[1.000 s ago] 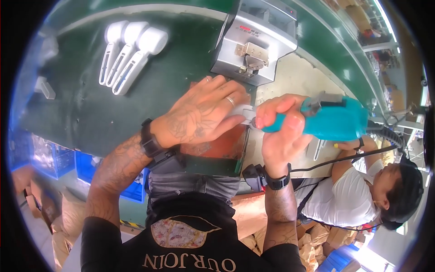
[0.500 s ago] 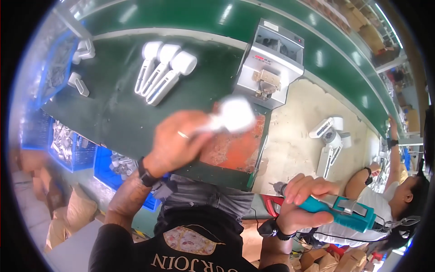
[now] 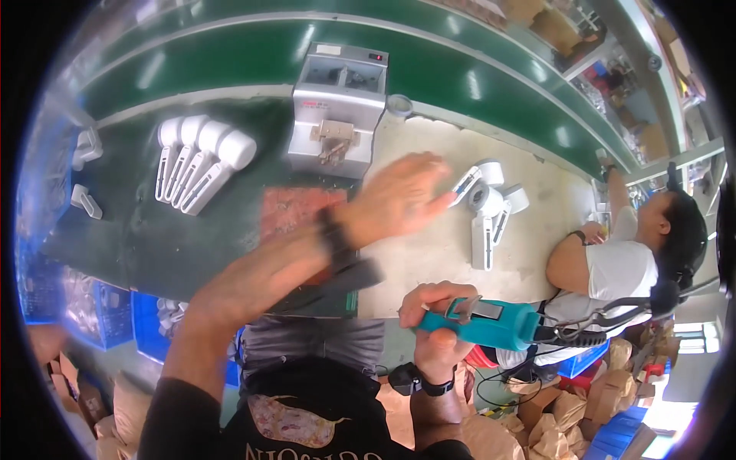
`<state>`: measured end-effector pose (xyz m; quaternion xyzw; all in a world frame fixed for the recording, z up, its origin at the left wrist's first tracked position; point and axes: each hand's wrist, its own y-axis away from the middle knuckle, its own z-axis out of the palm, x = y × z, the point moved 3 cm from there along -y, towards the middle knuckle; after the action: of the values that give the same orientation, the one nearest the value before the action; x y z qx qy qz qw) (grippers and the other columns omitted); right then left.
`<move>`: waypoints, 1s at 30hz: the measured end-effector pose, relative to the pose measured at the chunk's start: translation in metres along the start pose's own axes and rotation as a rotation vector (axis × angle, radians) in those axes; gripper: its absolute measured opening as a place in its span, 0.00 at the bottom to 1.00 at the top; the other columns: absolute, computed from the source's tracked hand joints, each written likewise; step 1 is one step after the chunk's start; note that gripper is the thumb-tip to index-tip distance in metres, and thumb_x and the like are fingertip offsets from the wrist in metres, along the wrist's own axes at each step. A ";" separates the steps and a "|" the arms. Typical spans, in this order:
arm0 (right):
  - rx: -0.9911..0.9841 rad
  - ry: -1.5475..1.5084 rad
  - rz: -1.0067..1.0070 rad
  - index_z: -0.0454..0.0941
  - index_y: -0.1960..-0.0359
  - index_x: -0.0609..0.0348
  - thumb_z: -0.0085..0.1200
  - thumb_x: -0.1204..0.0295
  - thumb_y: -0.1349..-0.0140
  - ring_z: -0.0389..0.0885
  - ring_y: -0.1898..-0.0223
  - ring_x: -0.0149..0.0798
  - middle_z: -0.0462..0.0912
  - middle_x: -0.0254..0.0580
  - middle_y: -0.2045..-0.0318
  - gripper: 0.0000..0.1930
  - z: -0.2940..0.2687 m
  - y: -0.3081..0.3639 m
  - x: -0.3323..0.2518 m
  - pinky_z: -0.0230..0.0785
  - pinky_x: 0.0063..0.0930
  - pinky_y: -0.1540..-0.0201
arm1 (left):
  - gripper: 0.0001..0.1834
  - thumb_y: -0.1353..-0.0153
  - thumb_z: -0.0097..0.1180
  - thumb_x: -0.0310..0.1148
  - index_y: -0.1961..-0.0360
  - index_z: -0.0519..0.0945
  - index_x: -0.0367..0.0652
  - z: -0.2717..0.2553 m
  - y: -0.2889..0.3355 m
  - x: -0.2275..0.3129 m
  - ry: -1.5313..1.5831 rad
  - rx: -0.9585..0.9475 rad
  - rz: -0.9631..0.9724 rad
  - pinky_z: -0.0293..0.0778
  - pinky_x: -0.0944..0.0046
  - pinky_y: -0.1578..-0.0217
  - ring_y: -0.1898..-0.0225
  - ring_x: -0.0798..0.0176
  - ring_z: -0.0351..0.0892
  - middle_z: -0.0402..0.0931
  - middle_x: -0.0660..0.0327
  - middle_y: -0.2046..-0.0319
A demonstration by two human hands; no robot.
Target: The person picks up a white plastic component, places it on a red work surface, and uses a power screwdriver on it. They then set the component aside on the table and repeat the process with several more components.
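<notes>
My left hand (image 3: 402,195) is stretched over the pale board with its fingers extended and slightly blurred, holding nothing visible. Its fingertips are beside a cluster of white plastic parts with round heads and slotted handles (image 3: 483,238); whether they touch the closest handle I cannot tell. Near the front edge, my right hand (image 3: 438,346) is wrapped around a teal electric screwdriver (image 3: 502,323), whose cord end points right. Several matching white parts (image 3: 201,157) lie fanned side by side on the green mat at the left.
A grey bench machine (image 3: 337,111) stands at the back centre, near a worn orange-red patch (image 3: 287,211). Small white pieces (image 3: 86,201) lie at far left. Blue bins (image 3: 149,326) sit below the left edge. At right, a person in a white shirt (image 3: 606,264) works close by.
My left hand has let go of a white part, now in the left row, and moved right to the other parts. The view has shifted right; my right hand still holds the screwdriver.
</notes>
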<state>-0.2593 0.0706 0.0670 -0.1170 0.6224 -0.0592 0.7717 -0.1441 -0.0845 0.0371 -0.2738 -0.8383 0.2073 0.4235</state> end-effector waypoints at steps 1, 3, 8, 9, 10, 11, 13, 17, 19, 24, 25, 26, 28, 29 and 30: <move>-0.006 0.008 -0.010 0.67 0.55 0.62 0.60 0.38 0.43 0.71 0.78 0.35 0.71 0.38 0.79 0.36 0.001 0.002 -0.001 0.63 0.28 0.76 | 0.24 0.39 0.60 0.44 0.51 0.75 0.34 0.029 -0.015 -0.007 -0.039 0.015 0.063 0.74 0.53 0.49 0.54 0.47 0.79 0.78 0.48 0.54; 0.046 0.029 -0.007 0.67 0.56 0.63 0.61 0.38 0.44 0.72 0.78 0.35 0.72 0.39 0.79 0.37 0.000 0.007 -0.002 0.64 0.28 0.76 | 0.25 0.41 0.60 0.41 0.49 0.73 0.35 0.071 -0.036 -0.014 -0.086 -0.102 -0.023 0.72 0.52 0.47 0.52 0.45 0.77 0.77 0.47 0.53; 0.059 0.062 -0.012 0.67 0.55 0.63 0.62 0.37 0.45 0.73 0.78 0.35 0.74 0.41 0.78 0.38 -0.010 0.015 0.000 0.65 0.27 0.76 | 0.23 0.44 0.58 0.37 0.50 0.72 0.36 0.104 -0.052 -0.046 -0.108 -0.167 -0.216 0.73 0.50 0.51 0.54 0.43 0.77 0.77 0.48 0.58; 0.088 0.088 -0.021 0.67 0.56 0.64 0.62 0.37 0.45 0.73 0.78 0.35 0.74 0.41 0.78 0.38 -0.013 0.015 0.003 0.65 0.26 0.76 | 0.21 0.45 0.57 0.35 0.51 0.72 0.38 0.102 -0.050 -0.053 -0.078 -0.128 -0.287 0.74 0.50 0.53 0.56 0.44 0.78 0.77 0.48 0.59; 0.126 0.113 -0.029 0.68 0.56 0.65 0.62 0.37 0.44 0.73 0.78 0.34 0.75 0.42 0.78 0.38 -0.019 0.014 0.004 0.65 0.26 0.76 | 0.21 0.45 0.57 0.35 0.51 0.72 0.38 0.096 -0.048 -0.051 -0.080 -0.133 -0.288 0.74 0.50 0.53 0.56 0.44 0.78 0.77 0.48 0.59; 0.133 0.110 -0.025 0.68 0.56 0.65 0.62 0.37 0.44 0.73 0.78 0.34 0.75 0.42 0.78 0.38 -0.024 0.012 0.007 0.65 0.26 0.76 | 0.21 0.46 0.58 0.34 0.52 0.73 0.39 0.084 -0.043 -0.043 -0.004 -0.119 -0.255 0.75 0.50 0.55 0.58 0.44 0.79 0.78 0.49 0.60; 0.149 0.195 -0.081 0.69 0.57 0.68 0.61 0.37 0.43 0.74 0.78 0.33 0.75 0.41 0.78 0.39 -0.028 0.004 0.010 0.65 0.24 0.76 | 0.18 0.45 0.60 0.34 0.54 0.74 0.41 0.053 -0.029 -0.032 0.115 0.001 -0.168 0.75 0.50 0.61 0.64 0.44 0.80 0.79 0.48 0.63; 0.199 0.287 -0.117 0.70 0.55 0.70 0.58 0.36 0.42 0.73 0.79 0.32 0.74 0.39 0.79 0.40 -0.033 -0.015 0.028 0.64 0.23 0.76 | 0.16 0.43 0.63 0.36 0.57 0.77 0.40 -0.023 0.012 -0.002 0.183 -0.103 -0.222 0.75 0.52 0.61 0.63 0.45 0.81 0.81 0.50 0.66; 0.165 0.252 -0.098 0.71 0.54 0.70 0.58 0.39 0.40 0.75 0.76 0.34 0.75 0.40 0.77 0.38 -0.027 -0.029 0.042 0.66 0.25 0.74 | 0.15 0.42 0.65 0.38 0.59 0.80 0.40 -0.053 0.039 0.003 0.043 -0.200 -0.330 0.76 0.53 0.61 0.62 0.46 0.82 0.83 0.51 0.66; 0.107 0.270 -0.093 0.70 0.53 0.69 0.57 0.46 0.35 0.79 0.71 0.38 0.75 0.40 0.74 0.31 -0.006 -0.049 0.051 0.70 0.29 0.68 | 0.14 0.43 0.66 0.36 0.57 0.82 0.42 -0.087 0.085 0.008 -0.082 -0.288 -0.204 0.76 0.55 0.58 0.61 0.48 0.83 0.84 0.54 0.62; 0.105 0.266 -0.105 0.70 0.52 0.69 0.57 0.48 0.35 0.79 0.71 0.39 0.75 0.39 0.74 0.30 -0.001 -0.053 0.052 0.70 0.30 0.67 | 0.16 0.43 0.65 0.38 0.56 0.81 0.44 -0.088 0.092 0.002 -0.105 -0.228 -0.143 0.76 0.52 0.56 0.59 0.47 0.82 0.82 0.53 0.62; 0.104 0.265 -0.118 0.69 0.51 0.68 0.58 0.50 0.34 0.80 0.70 0.40 0.75 0.39 0.73 0.29 0.002 -0.055 0.053 0.71 0.30 0.66 | 0.17 0.43 0.64 0.41 0.55 0.80 0.45 -0.089 0.098 -0.001 -0.127 -0.168 -0.082 0.75 0.49 0.54 0.57 0.46 0.80 0.80 0.51 0.61; 0.070 0.259 -0.099 0.68 0.50 0.68 0.57 0.51 0.34 0.79 0.70 0.40 0.75 0.40 0.72 0.28 0.007 -0.057 0.053 0.71 0.31 0.65 | 0.16 0.44 0.66 0.38 0.57 0.81 0.44 -0.093 0.100 -0.005 -0.133 -0.135 -0.060 0.76 0.52 0.56 0.59 0.49 0.81 0.81 0.55 0.61; 0.106 0.244 -0.069 0.68 0.50 0.67 0.56 0.49 0.34 0.78 0.71 0.39 0.75 0.40 0.72 0.29 0.012 -0.058 0.050 0.70 0.31 0.65 | 0.14 0.46 0.68 0.34 0.59 0.83 0.43 -0.096 0.099 -0.005 -0.146 -0.105 -0.033 0.77 0.55 0.58 0.61 0.51 0.82 0.82 0.58 0.61; 0.142 0.230 -0.040 0.68 0.50 0.67 0.54 0.47 0.33 0.76 0.72 0.38 0.74 0.39 0.73 0.31 0.017 -0.058 0.046 0.69 0.31 0.65 | 0.14 0.46 0.68 0.34 0.59 0.83 0.43 -0.095 0.102 -0.008 -0.136 -0.101 -0.034 0.77 0.55 0.58 0.61 0.51 0.82 0.82 0.58 0.61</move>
<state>-0.2299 0.0051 0.0417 -0.0667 0.6986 -0.1314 0.7001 -0.0330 -0.0011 0.0261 -0.2657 -0.8790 0.1755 0.3549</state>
